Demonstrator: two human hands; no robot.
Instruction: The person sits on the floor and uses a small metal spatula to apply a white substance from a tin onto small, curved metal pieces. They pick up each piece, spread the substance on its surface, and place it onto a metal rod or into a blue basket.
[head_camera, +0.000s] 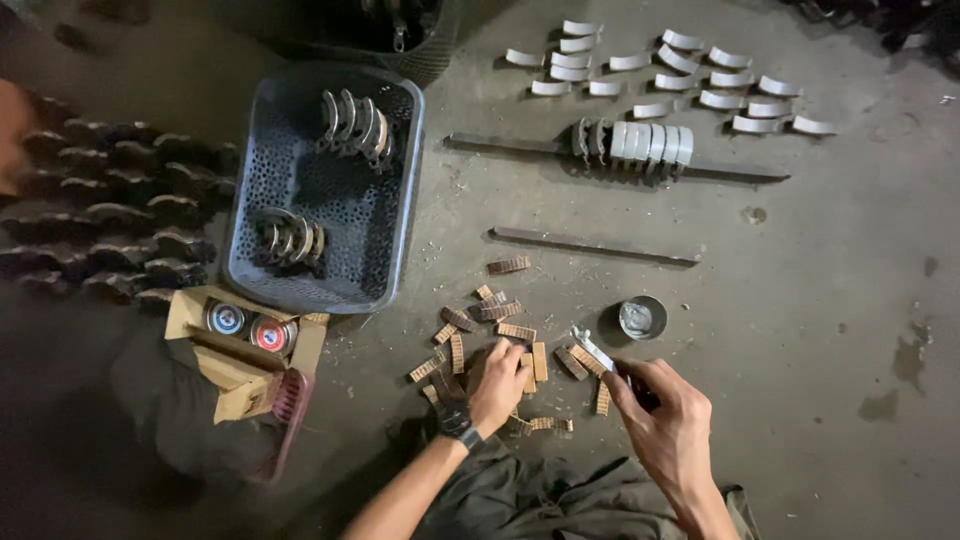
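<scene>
Resting on scattered brown ridged lining strips, left hand curled, contents hidden; right hand pinches a small grey-tipped brush, handle concealed.

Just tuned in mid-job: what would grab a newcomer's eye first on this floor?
Most likely the two hands at the bottom: the left hand presses on a scatter of small brown ridged pieces, while the right hand holds a pale-tipped tool beside a small round tin. Next, rows of pale curved metal shells at top right, and a grey perforated basket of curved parts to the left.
</scene>
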